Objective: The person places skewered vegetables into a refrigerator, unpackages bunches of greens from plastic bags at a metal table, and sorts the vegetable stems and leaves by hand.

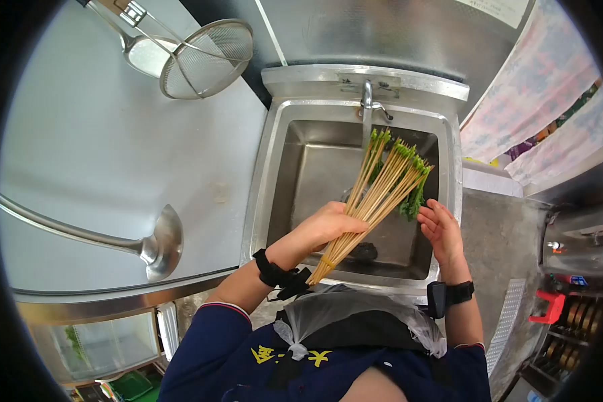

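Observation:
A large bundle of wooden skewers with green leafy vegetables at its far ends lies slanted over the steel sink. My left hand is wrapped round the skewers near their lower part. A yellow band circles them close to their near ends. To the right of the greens is my right hand, its fingers apart and slightly curled, with nothing held in it. The faucet stands at the back of the sink, and its spout points toward the tops of the bundle.
Left of the sink is a metal counter with a ladle, a mesh strainer and a metal spoon. Patterned curtains hang at the right. A red stool stands on the floor at the far right.

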The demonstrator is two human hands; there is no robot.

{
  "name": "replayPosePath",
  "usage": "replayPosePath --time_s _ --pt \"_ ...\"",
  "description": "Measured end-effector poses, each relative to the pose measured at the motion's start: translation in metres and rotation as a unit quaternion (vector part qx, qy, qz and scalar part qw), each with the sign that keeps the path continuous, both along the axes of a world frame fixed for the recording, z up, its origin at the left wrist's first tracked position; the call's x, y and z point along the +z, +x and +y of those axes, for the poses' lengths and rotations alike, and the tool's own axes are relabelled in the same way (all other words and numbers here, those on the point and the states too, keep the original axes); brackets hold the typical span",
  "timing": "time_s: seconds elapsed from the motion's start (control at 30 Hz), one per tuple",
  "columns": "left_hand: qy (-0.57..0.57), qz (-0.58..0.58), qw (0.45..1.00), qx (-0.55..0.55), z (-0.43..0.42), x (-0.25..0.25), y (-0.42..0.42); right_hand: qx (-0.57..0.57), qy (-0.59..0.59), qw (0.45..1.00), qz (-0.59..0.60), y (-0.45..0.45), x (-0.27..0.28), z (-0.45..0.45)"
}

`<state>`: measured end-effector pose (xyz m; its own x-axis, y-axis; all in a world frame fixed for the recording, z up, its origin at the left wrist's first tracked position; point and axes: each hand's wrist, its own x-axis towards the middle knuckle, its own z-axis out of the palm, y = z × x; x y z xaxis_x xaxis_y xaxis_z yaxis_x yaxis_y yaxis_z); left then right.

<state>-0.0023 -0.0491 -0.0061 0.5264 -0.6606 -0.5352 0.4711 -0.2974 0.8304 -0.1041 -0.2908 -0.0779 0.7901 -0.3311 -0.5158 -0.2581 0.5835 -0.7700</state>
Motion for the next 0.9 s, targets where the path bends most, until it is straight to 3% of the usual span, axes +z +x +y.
replayPosePath --time_s 0.57,0.7,0.9 --pt "-0.044 0.037 0.978 0.201 0.046 -0.005 0.005 0.03 0.021 0.999 0.003 0.013 -0.006 0.014" --pt "-0.056 0.013 0.98 0.191 0.042 -0.005 0.006 0.038 0.02 0.999 0.007 0.013 -0.006 0.017" --pt "-0.035 0.011 0.995 0.094 0.016 -0.003 0.001 0.03 0.024 0.999 0.007 0.009 -0.006 0.015"
